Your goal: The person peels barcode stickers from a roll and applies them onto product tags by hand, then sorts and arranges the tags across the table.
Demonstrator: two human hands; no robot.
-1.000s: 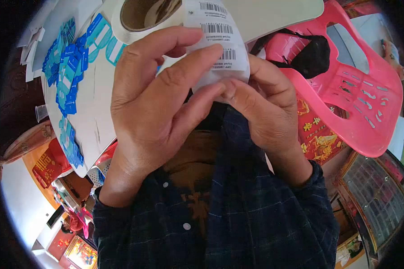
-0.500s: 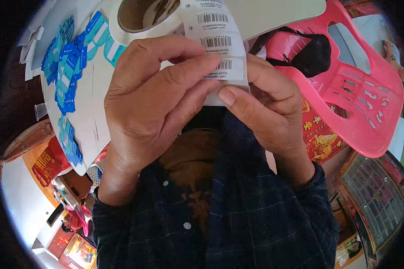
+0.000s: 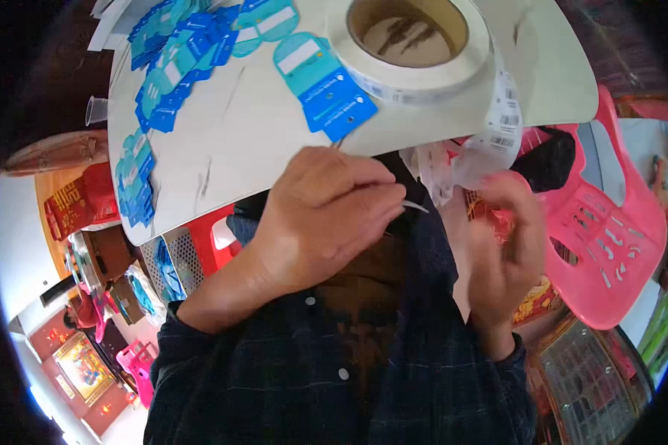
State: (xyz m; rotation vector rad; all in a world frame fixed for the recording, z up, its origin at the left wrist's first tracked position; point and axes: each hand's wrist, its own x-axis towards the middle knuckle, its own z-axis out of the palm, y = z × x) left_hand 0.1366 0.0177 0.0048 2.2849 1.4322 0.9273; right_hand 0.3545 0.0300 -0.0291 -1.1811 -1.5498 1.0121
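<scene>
Indoors, at a pale, streaked counter (image 3: pixel 223 148), with a pink chair (image 3: pixel 623 252) off to the right of and nearer than the label roll (image 3: pixel 416 76). To the near left of that roll, a thin, slightly curved white piece (image 3: pixel 417 205), seen almost edge-on, probably a loose label. Its long axis slanting away from the fingertips, rightward and toward the body. Blue tags (image 3: pixel 326 93) just left of the roll, overlapping, their long axis running from far left to near right; straight ahead of the left hand (image 3: pixel 326 215), and much nearer to it than to the right. Left grip closed in a fine pinch on the white piece, back of the hand upward, forearm reaching in from the near left, below the roll. From the roll's right side, a printed label strip (image 3: pixel 503 122) curling down past the counter's edge, toward the right hand (image 3: pixel 505 241). Right hand upright and blurred, fingers loosely curled; impossible to tell how far open, or whether touching the strip's end. Left of the roll, farther out, a heap of similar tags (image 3: pixel 178 67).
</scene>
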